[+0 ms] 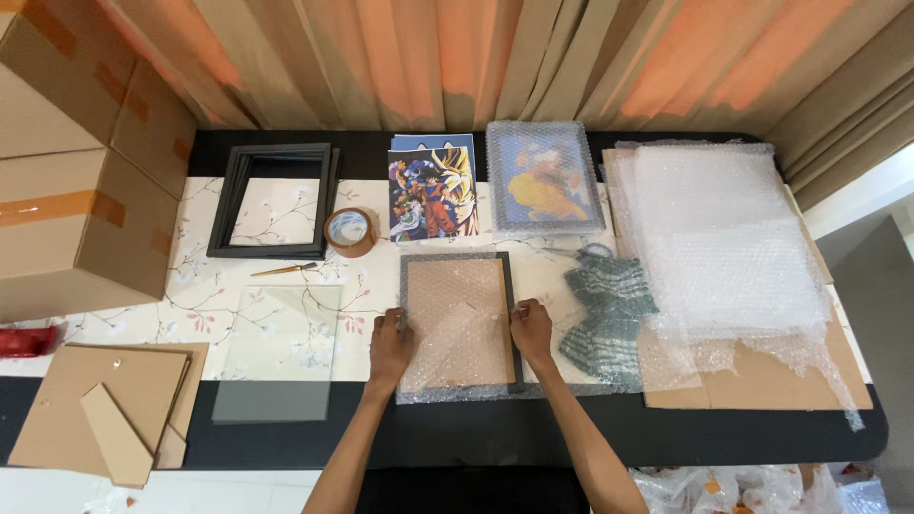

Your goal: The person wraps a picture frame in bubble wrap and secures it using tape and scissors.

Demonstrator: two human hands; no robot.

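While both arms reach in from the bottom edge, the left hand (pixel 391 345) lies flat on the left border of the picture frame (pixel 455 324), fingers pressed together and curled slightly over the edge, clamped on nothing. The right hand (pixel 531 330) mirrors it on the right border, fingers loosely bent, fingertips resting on the frame's dark rim, again pressing rather than gripping. The frame lies face down at the middle of the table (pixel 533 438), brown backing board up, on a sheet of bubble wrap (pixel 457 392) whose folded flaps partly cover the back. Just right of it lies a grey-green knitted cloth (pixel 606 309), and beyond that a big pile of bubble wrap sheets (pixel 724 238). To the left, a glass pane (pixel 278 354), a roll of brown tape (pixel 351 231) and a stack of empty black frames (pixel 276 200). Behind, colourful cartoon prints (pixel 433 190) and one already wrapped frame (pixel 544 177).
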